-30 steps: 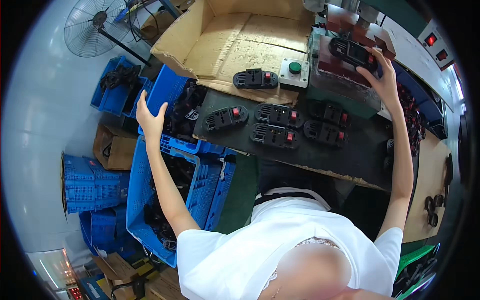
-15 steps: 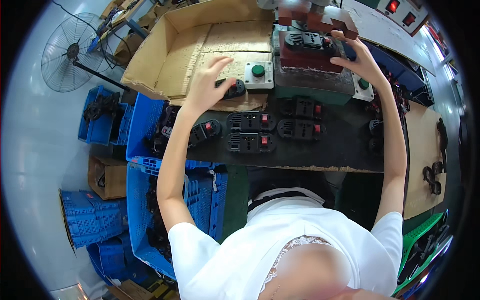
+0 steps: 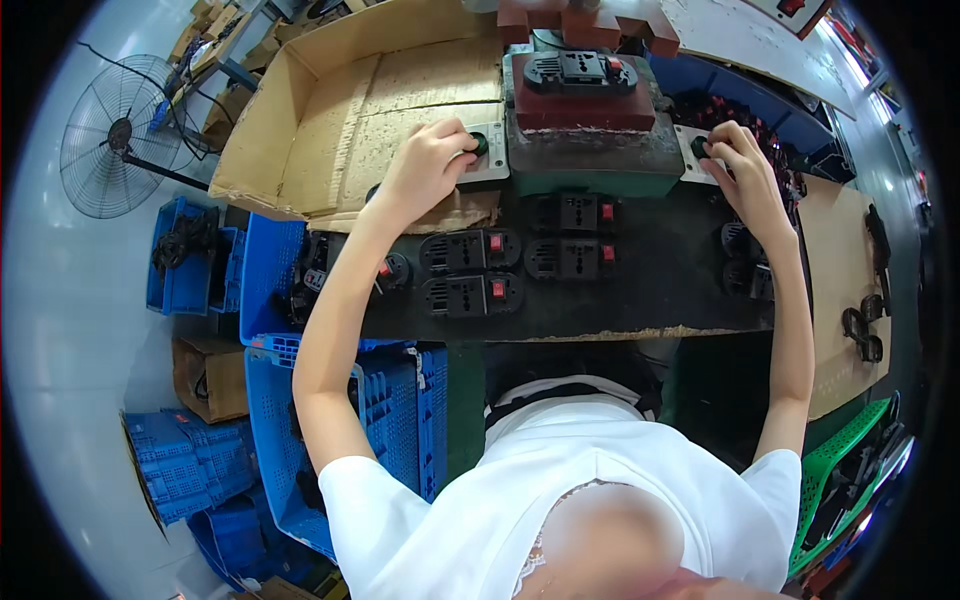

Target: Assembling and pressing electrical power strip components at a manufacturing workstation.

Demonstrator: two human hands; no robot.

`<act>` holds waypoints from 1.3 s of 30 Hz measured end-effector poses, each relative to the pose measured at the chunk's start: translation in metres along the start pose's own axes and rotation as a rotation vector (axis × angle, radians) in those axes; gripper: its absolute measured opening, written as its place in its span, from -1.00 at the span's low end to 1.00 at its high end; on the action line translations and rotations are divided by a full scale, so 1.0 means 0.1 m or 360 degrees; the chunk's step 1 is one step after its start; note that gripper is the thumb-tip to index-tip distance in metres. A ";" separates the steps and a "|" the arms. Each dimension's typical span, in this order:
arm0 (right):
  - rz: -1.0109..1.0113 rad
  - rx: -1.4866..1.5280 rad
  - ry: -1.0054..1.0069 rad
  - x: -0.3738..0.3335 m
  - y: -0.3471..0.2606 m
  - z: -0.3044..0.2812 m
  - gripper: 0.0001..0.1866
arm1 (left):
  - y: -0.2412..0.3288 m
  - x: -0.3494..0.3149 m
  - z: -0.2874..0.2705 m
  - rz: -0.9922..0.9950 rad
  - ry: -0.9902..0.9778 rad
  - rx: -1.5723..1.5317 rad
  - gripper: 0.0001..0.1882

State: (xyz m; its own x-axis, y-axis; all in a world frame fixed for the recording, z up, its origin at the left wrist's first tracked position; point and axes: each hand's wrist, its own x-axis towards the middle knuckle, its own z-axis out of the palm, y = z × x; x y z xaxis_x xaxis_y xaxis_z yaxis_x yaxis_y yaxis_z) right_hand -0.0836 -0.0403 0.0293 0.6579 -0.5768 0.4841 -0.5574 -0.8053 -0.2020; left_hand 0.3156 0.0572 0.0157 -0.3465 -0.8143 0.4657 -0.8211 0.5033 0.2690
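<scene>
Both hands (image 3: 423, 170) (image 3: 748, 182) — half-curled, apart

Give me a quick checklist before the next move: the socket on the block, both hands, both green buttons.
1. Black socket lying on the red-brown block: ok.
2. Socket seated fully flat: cannot tell; its underside is hidden.
3. Left hand at the left green button: ok.
4. Right hand at the right green button: ok.
5. Both hands away from the block and socket: ok, one off to each side.
6. Buttons pushed in: cannot tell; fingers partly cover both.
</scene>
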 end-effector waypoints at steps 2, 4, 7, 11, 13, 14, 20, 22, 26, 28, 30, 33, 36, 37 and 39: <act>0.0007 -0.0079 -0.0005 0.02 -0.01 -0.03 -0.81 | 0.03 0.07 -0.04 -0.0113 -0.0130 -0.0077 -0.88; 0.0009 -0.0095 -0.0005 0.05 -0.01 -0.03 -0.81 | 0.05 0.12 -0.09 -0.0135 -0.0196 -0.0075 -0.88; -0.0023 -0.0130 0.0007 0.04 0.04 0.00 -0.80 | 0.08 0.15 -0.10 -0.0175 -0.0273 -0.0055 -0.87; 0.0057 -0.0101 0.0035 -0.02 0.04 0.04 -0.81 | 0.09 0.16 -0.10 -0.0163 -0.0284 0.0047 -0.90; 0.0066 -0.0107 0.0047 -0.06 0.02 0.05 -0.82 | 0.08 0.15 -0.09 -0.0139 -0.0295 0.0064 -0.91; 0.0125 -0.0248 0.0043 -0.09 -0.04 0.04 -0.79 | 0.09 0.15 -0.09 -0.0140 -0.0310 0.0089 -0.93; 0.0299 0.0004 -0.0280 -0.35 -1.10 0.03 -0.46 | 0.09 0.14 -0.11 -0.0105 -0.0231 0.0095 -0.94; 0.0319 0.0386 -0.0354 -0.44 -1.28 0.16 -0.39 | 0.06 0.23 -0.18 -0.0303 -0.0375 -0.0182 -0.77; 0.0363 0.0555 -0.0174 -0.44 -1.43 0.50 -0.41 | -0.06 0.52 0.19 -0.0094 0.0137 -0.0307 -0.36; 0.0411 0.0599 -0.0188 -0.45 -1.44 0.60 -0.41 | -0.04 0.78 0.37 0.0051 0.0230 -0.0096 -0.32; 0.0458 0.0642 -0.0204 -0.45 -1.42 0.62 -0.42 | -0.05 0.99 0.44 0.0194 0.0323 0.0116 -0.28; 0.0370 0.0603 -0.0213 -0.47 -1.41 0.61 -0.42 | 0.02 1.20 0.43 -0.0165 0.0068 -0.0315 -0.33; 0.0287 0.0524 -0.0147 -0.48 -1.44 0.62 -0.40 | 0.05 1.25 0.53 -0.0106 0.0138 -0.0444 -0.35; 0.0268 0.0462 -0.0159 -0.49 -1.46 0.64 -0.38 | 0.06 1.27 0.54 -0.0101 0.0135 -0.0445 -0.35; 0.0241 0.0399 -0.0166 -0.51 -1.48 0.66 -0.36 | 0.09 1.27 0.53 -0.0161 0.0179 -0.0317 -0.37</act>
State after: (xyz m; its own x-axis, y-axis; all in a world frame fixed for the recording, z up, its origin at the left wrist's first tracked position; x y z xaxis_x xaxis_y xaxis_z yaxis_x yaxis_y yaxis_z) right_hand -0.0013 0.0990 -0.0222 0.6324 -0.6935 0.3451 -0.5192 -0.7101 -0.4755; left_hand 0.2401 -0.0574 0.0328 -0.2052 -0.8317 0.5159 -0.7396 0.4770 0.4748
